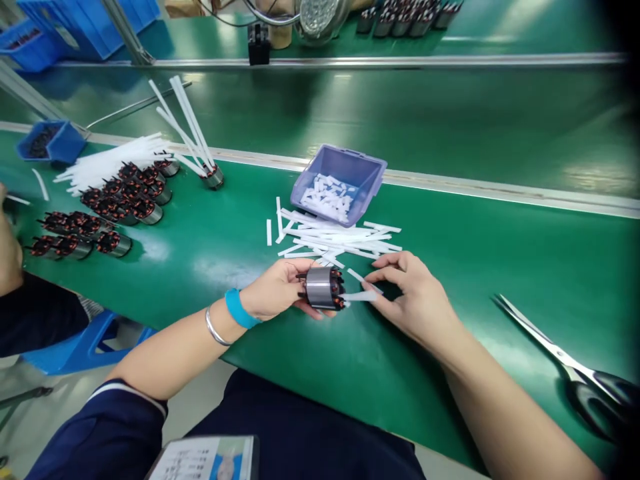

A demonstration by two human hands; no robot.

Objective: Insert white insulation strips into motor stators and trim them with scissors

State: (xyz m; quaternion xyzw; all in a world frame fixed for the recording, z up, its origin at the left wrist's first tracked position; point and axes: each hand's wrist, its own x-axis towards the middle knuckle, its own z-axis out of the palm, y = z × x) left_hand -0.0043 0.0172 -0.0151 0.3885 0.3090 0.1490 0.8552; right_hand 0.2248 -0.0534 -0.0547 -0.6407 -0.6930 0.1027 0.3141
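Observation:
My left hand (275, 290) is wrapped round a small motor stator (323, 288), a grey steel cylinder with copper windings at both ends, held on its side just above the green table (450, 280). My right hand (407, 287) pinches a short white paper strip (357, 296) whose left end touches the stator's right end. A loose pile of white strips (335, 239) lies on the table just beyond both hands.
A lilac bin (345, 180) of short white pieces stands behind the pile. Several stators (107, 213) and long white strips (107, 163) lie at the left, one stator (214, 177) with strips sticking up. Scissors (575, 363) lie at the right. Another person's arm (10, 257) is at the left edge.

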